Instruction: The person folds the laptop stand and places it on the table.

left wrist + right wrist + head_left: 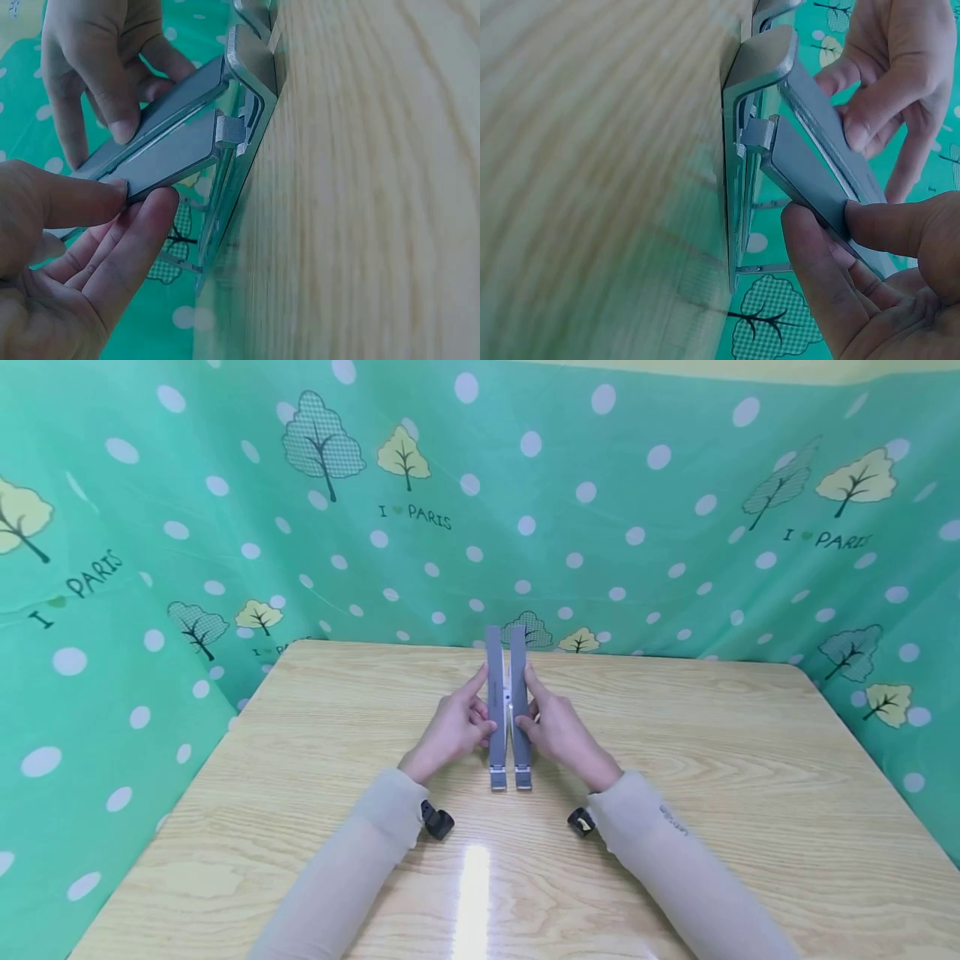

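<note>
On wood-grained tabletop [337,718], left fingers [82,204], right fingers [889,226] pinch slim-barred metallic frame [496,693].

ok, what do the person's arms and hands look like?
Left sleeve and right sleeve: long, pale grey-beige, the right one with small dark lettering. Left wrist camera and right wrist camera: small, black. Left hand and right hand: gloveless.
</note>
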Action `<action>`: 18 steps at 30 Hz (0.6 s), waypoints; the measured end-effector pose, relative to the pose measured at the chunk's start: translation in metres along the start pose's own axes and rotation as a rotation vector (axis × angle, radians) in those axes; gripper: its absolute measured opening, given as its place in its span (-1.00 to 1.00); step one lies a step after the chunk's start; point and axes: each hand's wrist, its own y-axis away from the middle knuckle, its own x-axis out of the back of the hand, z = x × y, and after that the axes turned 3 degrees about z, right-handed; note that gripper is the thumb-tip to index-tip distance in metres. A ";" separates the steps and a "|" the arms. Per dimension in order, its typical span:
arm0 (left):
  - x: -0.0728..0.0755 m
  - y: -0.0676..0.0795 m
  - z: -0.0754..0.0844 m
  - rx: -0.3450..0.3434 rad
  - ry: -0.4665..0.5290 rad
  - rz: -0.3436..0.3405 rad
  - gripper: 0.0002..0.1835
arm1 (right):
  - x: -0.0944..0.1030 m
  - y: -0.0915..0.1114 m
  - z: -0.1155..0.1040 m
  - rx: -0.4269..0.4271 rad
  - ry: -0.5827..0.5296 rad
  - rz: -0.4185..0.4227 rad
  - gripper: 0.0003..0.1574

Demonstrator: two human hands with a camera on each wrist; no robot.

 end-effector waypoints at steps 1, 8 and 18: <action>-0.001 0.000 0.001 -0.003 -0.003 0.001 0.09 | -0.001 0.000 0.000 0.004 0.001 -0.002 0.14; -0.006 0.002 0.004 -0.001 -0.018 0.000 0.07 | -0.005 -0.001 -0.003 -0.001 0.013 -0.011 0.11; -0.004 0.002 0.006 0.001 -0.030 -0.022 0.07 | -0.004 0.001 -0.006 -0.002 0.002 -0.017 0.11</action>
